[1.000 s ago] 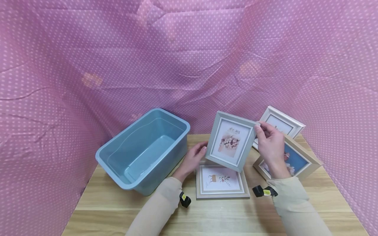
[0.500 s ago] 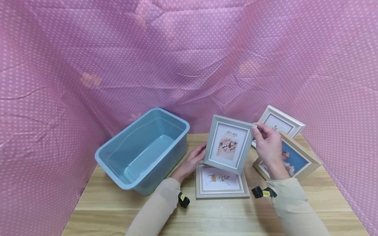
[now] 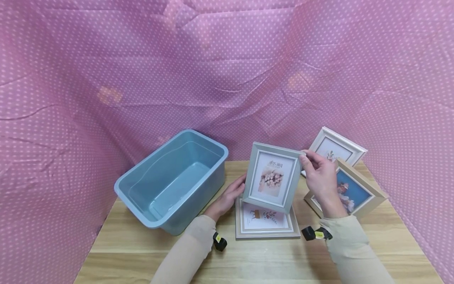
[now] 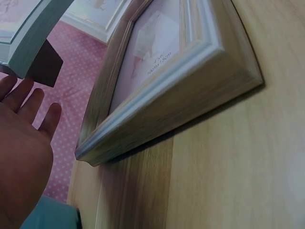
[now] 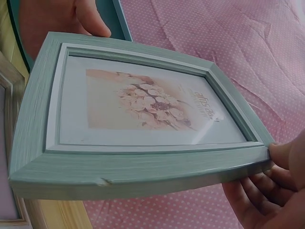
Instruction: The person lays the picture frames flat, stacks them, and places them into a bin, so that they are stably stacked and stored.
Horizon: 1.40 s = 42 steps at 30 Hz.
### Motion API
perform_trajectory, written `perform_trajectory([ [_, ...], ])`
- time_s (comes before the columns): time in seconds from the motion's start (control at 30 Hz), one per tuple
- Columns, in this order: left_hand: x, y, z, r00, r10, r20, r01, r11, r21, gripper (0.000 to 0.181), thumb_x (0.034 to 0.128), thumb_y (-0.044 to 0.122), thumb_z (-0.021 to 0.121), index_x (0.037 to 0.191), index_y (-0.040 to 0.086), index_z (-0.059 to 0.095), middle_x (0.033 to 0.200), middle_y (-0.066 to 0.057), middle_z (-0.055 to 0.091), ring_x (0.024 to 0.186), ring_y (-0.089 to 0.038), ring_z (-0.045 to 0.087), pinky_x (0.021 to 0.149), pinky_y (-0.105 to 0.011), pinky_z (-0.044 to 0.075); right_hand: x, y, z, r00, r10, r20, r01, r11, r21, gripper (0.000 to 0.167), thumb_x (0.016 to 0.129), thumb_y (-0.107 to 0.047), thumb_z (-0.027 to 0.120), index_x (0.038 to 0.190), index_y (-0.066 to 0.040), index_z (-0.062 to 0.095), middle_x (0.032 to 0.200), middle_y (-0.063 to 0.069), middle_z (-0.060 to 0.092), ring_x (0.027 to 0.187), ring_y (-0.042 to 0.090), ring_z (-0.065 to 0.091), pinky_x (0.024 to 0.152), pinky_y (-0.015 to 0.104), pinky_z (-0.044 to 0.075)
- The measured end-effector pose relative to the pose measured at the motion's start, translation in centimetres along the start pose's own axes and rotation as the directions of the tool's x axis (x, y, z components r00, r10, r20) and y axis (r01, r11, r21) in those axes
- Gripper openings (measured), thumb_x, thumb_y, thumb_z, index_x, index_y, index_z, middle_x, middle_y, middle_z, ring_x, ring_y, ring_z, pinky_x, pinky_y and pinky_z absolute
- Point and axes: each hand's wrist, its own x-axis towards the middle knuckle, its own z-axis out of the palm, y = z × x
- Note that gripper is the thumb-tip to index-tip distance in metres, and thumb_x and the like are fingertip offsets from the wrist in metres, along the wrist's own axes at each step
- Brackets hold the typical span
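My right hand (image 3: 322,179) pinches the upper right corner of a grey-green picture frame (image 3: 294,177), thumb on the front and fingers behind, as the right wrist view shows. The frame is held up and tilted, with a flower print facing me. Beside its left edge is my left hand (image 3: 227,198); in the left wrist view its fingers (image 4: 34,101) are extended, their tips at the frame's underside. Beneath it, a brownish picture frame (image 3: 267,234) with a deer print lies flat on the table, partly covered.
A blue-grey plastic bin (image 3: 213,173) stands on the wooden table (image 3: 269,260) at left. At right, a beige picture frame (image 3: 372,187) with a blue picture leans in front of a white picture frame (image 3: 349,146). A pink dotted cloth (image 3: 227,79) hangs behind.
The grey-green frame has moved left and slightly down, with my right hand following. My left hand has shifted slightly left. The other frames and the bin stay put.
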Motion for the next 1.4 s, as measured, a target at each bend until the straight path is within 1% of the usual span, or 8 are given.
perform_trajectory([
  [0.17, -0.18, -0.18, -0.16, 1.0, 0.021, 0.007, -0.021, 0.999, 0.027, 0.065, 0.1138, 0.033, 0.033, 0.173, 0.008, 0.019, 0.182, -0.014, 0.018, 0.169, -0.036, 0.013, 0.138, -0.061, 0.008, -0.12, 0.07, 0.02, 1.0, 0.007, 0.006, -0.007, 1.0, 0.002, 0.035, 0.11, -0.021, 0.063, 0.136, 0.002, 0.071, 0.123, 0.027, 0.077, 0.085, -0.017, 0.063, 0.078, 0.003, 0.055],
  [0.43, -0.29, -0.44, -0.34, 0.999, 0.047, 0.013, -0.047, 0.998, 0.031, 0.066, 0.1128, 0.033, 0.034, 0.173, 0.008, 0.02, 0.181, -0.015, 0.021, 0.169, -0.038, 0.016, 0.137, -0.063, 0.009, -0.36, 0.07, -0.1, 1.0, 0.009, 0.019, -0.01, 1.0, 0.018, 0.035, 0.111, -0.021, 0.062, 0.137, 0.001, 0.071, 0.125, 0.027, 0.076, 0.087, -0.017, 0.064, 0.081, 0.003, 0.056],
  [0.7, -0.32, -0.15, -0.52, 0.993, 0.118, 0.012, -0.118, 0.991, 0.061, 0.062, 0.1126, 0.028, 0.038, 0.17, 0.008, 0.027, 0.178, -0.019, 0.026, 0.165, -0.042, 0.026, 0.133, -0.065, 0.025, -0.27, 0.16, -0.33, 1.0, 0.012, 0.016, -0.014, 0.997, 0.074, 0.035, 0.111, -0.02, 0.062, 0.137, 0.002, 0.07, 0.128, 0.03, 0.074, 0.089, -0.016, 0.067, 0.084, 0.006, 0.058],
  [0.77, -0.36, -0.07, -0.56, 0.993, 0.117, 0.011, -0.117, 0.991, 0.061, 0.063, 0.1124, 0.03, 0.039, 0.17, 0.009, 0.027, 0.178, -0.018, 0.027, 0.165, -0.041, 0.026, 0.133, -0.064, 0.027, -0.28, 0.12, -0.4, 1.0, 0.014, 0.015, -0.015, 0.997, 0.075, 0.035, 0.111, -0.02, 0.062, 0.137, 0.001, 0.071, 0.129, 0.029, 0.074, 0.089, -0.017, 0.067, 0.084, 0.005, 0.058],
  [1.0, -0.45, -0.03, -0.65, 0.995, 0.097, 0.01, -0.097, 0.994, 0.056, 0.064, 0.1118, 0.032, 0.04, 0.171, 0.012, 0.026, 0.179, -0.015, 0.027, 0.167, -0.038, 0.024, 0.134, -0.063, 0.026, -0.34, -0.11, -0.45, 1.0, 0.011, 0.023, -0.013, 0.997, 0.07, 0.035, 0.111, -0.021, 0.062, 0.137, 0.0, 0.071, 0.128, 0.027, 0.075, 0.09, -0.017, 0.067, 0.086, 0.007, 0.058],
  [1.1, -0.46, 0.01, -0.63, 0.993, 0.114, 0.013, -0.114, 0.992, 0.05, 0.063, 0.1117, 0.03, 0.041, 0.171, 0.012, 0.027, 0.178, -0.015, 0.029, 0.164, -0.039, 0.029, 0.132, -0.062, 0.03, -0.33, -0.18, -0.48, 1.0, 0.008, 0.023, -0.01, 0.997, 0.081, 0.035, 0.111, -0.02, 0.062, 0.137, 0.0, 0.071, 0.129, 0.028, 0.075, 0.091, -0.017, 0.068, 0.087, 0.008, 0.059],
  [1.23, -0.44, 0.05, -0.57, 0.988, 0.157, -0.003, -0.156, 0.986, 0.065, 0.06, 0.1121, 0.026, 0.043, 0.168, 0.008, 0.031, 0.175, -0.019, 0.034, 0.159, -0.042, 0.038, 0.129, -0.061, 0.037, -0.34, -0.19, -0.47, 1.0, 0.009, 0.02, -0.01, 0.996, 0.092, 0.034, 0.111, -0.019, 0.062, 0.137, 0.001, 0.071, 0.129, 0.029, 0.074, 0.091, -0.017, 0.068, 0.087, 0.009, 0.059],
  [1.4, -0.62, 0.03, -0.52, 0.978, 0.2, -0.063, -0.19, 0.971, 0.145, 0.054, 0.1133, 0.025, 0.05, 0.162, 0.003, 0.042, 0.162, -0.021, 0.051, 0.147, -0.039, 0.051, 0.125, -0.054, 0.043, -0.27, -0.05, -0.41, 1.0, 0.005, 0.013, -0.006, 0.995, 0.098, 0.034, 0.11, -0.018, 0.063, 0.137, 0.002, 0.071, 0.13, 0.029, 0.073, 0.091, -0.017, 0.068, 0.087, 0.009, 0.059],
])
